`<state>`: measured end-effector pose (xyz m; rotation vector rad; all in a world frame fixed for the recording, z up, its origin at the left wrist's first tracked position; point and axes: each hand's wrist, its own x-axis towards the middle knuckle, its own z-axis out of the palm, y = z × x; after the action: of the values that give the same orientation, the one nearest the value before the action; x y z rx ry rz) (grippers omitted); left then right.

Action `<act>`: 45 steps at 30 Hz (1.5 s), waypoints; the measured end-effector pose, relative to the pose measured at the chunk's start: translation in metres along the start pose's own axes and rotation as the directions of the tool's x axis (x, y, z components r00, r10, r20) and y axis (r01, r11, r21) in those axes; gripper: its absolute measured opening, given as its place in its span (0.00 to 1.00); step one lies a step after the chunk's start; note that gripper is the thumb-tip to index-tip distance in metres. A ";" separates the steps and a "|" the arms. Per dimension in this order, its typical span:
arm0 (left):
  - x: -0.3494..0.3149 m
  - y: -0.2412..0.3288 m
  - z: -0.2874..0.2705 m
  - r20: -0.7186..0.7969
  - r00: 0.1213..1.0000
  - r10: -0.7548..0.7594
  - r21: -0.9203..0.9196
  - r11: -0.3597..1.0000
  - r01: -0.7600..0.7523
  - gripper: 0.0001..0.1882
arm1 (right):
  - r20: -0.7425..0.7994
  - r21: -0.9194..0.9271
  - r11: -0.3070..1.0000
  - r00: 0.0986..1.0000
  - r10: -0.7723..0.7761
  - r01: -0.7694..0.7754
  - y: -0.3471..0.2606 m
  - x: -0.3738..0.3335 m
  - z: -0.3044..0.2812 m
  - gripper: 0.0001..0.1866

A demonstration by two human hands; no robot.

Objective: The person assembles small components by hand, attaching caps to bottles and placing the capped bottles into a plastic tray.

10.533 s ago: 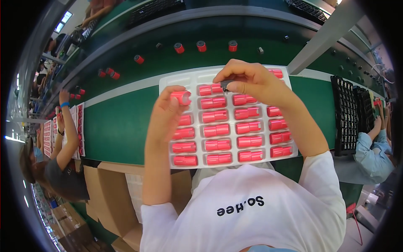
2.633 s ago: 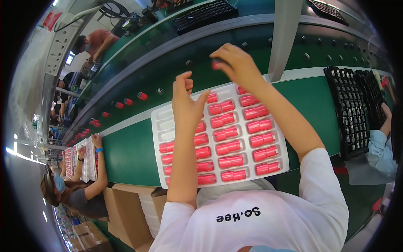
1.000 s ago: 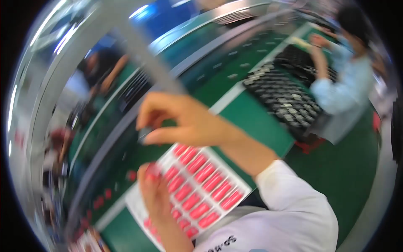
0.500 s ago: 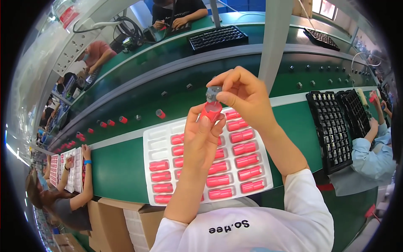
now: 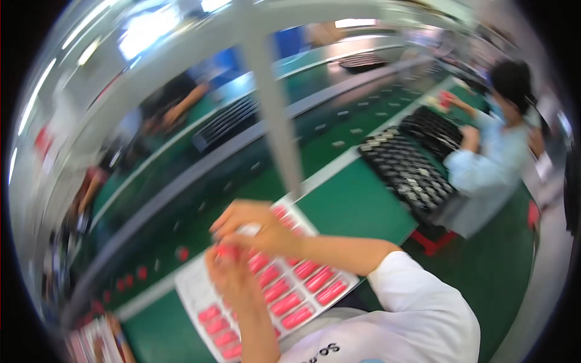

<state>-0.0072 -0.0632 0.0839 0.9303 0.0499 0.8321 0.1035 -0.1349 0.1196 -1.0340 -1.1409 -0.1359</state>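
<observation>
Diagonally, a dark green belt (image 5: 230,189) runs from the lower left toward the upper right, its far side bounded by a grey rail (image 5: 221,148) and its near side by a pale strip (image 5: 330,168). Along that strip lies the green surface (image 5: 363,209), showing as a broad stretch between the white tray and the black trays to the right. A grey post (image 5: 272,97) comes down by the strip, just beyond the white tray's far corner. At right sits a co-worker in light blue sleeves (image 5: 484,163).

The white tray (image 5: 192,284) lies aslant, its far corner near the strip and its near edge close to the wearer's white shirt (image 5: 417,302). A black tray (image 5: 394,185) filled with small parts stands well apart from it, a second black tray (image 5: 433,130) just beside.

Both hands are above the white tray's far left part. The left hand (image 5: 233,281) is curled around a red casing (image 5: 227,251); the right hand (image 5: 266,224) arches over, fingertips at the casing's upper end. Blur hides whether it pinches anything. Red casings (image 5: 275,290) fill rows below. Small red pieces (image 5: 183,253) dot the belt.
</observation>
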 end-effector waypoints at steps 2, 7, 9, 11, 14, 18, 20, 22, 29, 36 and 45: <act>-0.003 0.004 0.007 0.080 0.995 0.053 0.114 0.992 -0.061 0.14 | -0.043 -0.027 1.000 0.999 -0.002 0.001 -0.006 -0.007 0.005 0.03; -0.012 -0.005 0.021 0.132 0.991 -0.006 0.191 0.981 -0.020 0.14 | -0.098 -0.083 0.993 0.992 0.081 -0.089 -0.041 -0.027 -0.014 0.05; -0.016 -0.015 0.028 0.194 0.978 -0.069 0.196 0.980 0.031 0.15 | -0.138 -0.178 0.980 0.988 0.067 -0.091 -0.056 -0.042 -0.024 0.05; -0.033 -0.013 0.044 0.176 0.979 -0.101 0.254 0.966 0.054 0.14 | -0.198 -0.327 0.930 0.975 0.103 -0.165 -0.066 -0.058 -0.025 0.05; -0.048 -0.008 0.049 0.165 0.967 -0.196 0.294 0.945 0.141 0.13 | -0.277 -0.368 0.901 0.952 0.128 -0.228 -0.077 -0.074 -0.020 0.05; -0.059 -0.006 0.050 0.232 0.945 -0.231 0.277 0.947 0.164 0.11 | -0.297 -0.420 0.875 0.947 0.119 -0.242 -0.084 -0.088 -0.023 0.06; -0.056 -0.005 0.049 0.280 0.923 -0.262 0.276 0.943 0.184 0.11 | -0.320 -0.408 0.877 0.939 0.124 -0.255 -0.090 -0.090 -0.023 0.07; -0.047 -0.005 0.044 0.315 0.904 -0.290 0.274 0.940 0.206 0.11 | -0.333 -0.392 0.879 0.933 0.139 -0.271 -0.093 -0.093 -0.022 0.07; -0.049 0.027 0.037 0.480 0.829 -0.287 0.665 0.735 -0.130 0.13 | -0.429 0.005 0.945 0.853 0.298 -0.328 -0.087 -0.106 -0.032 0.09; -0.034 0.045 0.017 0.459 0.854 -0.244 0.674 0.722 -0.156 0.11 | -0.484 0.281 0.892 0.751 0.450 -0.354 -0.055 -0.112 -0.056 0.07; -0.031 0.033 0.005 0.372 0.869 -0.327 0.663 0.748 -0.003 0.09 | -0.430 -0.001 0.834 0.753 0.498 -0.552 0.012 -0.090 -0.119 0.09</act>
<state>-0.0469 -0.0759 0.1012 1.7519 -0.0017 0.3829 0.1502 -0.2508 0.0365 -1.3339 -0.4237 0.0264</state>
